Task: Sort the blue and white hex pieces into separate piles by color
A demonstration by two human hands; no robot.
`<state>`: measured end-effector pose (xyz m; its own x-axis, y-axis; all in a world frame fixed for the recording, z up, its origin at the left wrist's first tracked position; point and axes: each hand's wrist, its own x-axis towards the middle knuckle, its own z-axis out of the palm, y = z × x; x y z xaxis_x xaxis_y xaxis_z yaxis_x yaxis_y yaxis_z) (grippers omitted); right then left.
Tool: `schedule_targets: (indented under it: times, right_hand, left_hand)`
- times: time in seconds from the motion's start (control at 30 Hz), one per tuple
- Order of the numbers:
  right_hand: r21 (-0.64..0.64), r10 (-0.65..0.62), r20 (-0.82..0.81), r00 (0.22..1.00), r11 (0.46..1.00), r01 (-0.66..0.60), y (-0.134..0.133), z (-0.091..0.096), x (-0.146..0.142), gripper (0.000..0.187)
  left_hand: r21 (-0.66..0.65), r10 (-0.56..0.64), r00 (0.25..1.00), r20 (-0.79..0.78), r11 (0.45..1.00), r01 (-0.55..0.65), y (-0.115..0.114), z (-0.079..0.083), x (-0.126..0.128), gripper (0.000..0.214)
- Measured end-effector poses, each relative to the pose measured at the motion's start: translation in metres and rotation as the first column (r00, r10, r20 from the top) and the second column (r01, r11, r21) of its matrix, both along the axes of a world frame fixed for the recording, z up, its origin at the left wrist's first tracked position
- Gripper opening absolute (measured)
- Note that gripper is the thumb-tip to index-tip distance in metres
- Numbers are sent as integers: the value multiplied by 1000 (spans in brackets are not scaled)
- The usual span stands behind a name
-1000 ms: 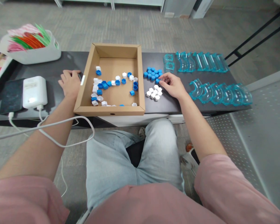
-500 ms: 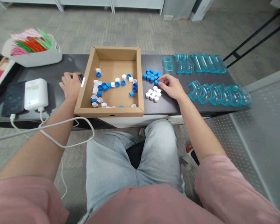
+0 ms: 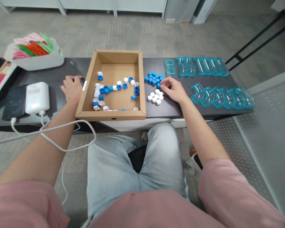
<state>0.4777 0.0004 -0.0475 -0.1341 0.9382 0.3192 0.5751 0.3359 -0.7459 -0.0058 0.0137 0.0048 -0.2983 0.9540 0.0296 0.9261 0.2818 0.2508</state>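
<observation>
One small blue hexagonal plastic piece [image 3: 158, 85] at fingertips of R hand [image 3: 173, 89], can't tell if pinched tbh; spread L hand [image 3: 72, 90] beside brown rectangular cardboard box [image 3: 97, 116].

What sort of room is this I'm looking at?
Probably an office or light work area, though I can't be certain. The carpet-like grey floor and white furniture along the far side suggest an office; the dark table holding a cardboard box suggests a workspace.
</observation>
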Motion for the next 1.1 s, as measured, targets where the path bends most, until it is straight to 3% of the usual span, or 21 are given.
schedule_targets:
  times: [0.2, 0.43, 0.67, 0.9, 1.0, 1.1]
  right_hand:
    - [11, 19, -1, 1000, 1000, -19, 3, -6, 3, 40]
    - [-2, 56, -15, 998, 998, -56, 0, -1, 3, 37]
    - [14, 10, 95, 995, 1000, -11, -3, 4, 0, 24]
    - [12, -7, 31, 999, 1000, 7, -1, -1, 3, 23]
    - [22, -27, -8, 1000, 999, 27, -6, 13, -3, 23]
    - [115, 67, 86, 994, 990, -77, -15, 44, -33, 25]
  left_hand:
    - [36, 3, 1000, -3, 999, -3, 1, -3, -2, 61]
    - [-27, 17, 999, -51, 999, -19, 1, 1, 2, 64]
    - [-3, 3, 999, -40, 1000, -3, 2, -1, 0, 63]
    - [-8, -4, 998, -56, 1000, 4, 2, -3, -1, 64]
    - [1, -14, 998, -60, 1000, 14, 3, -6, -4, 63]
    - [13, -30, 998, -60, 999, 31, 4, -8, -6, 62]
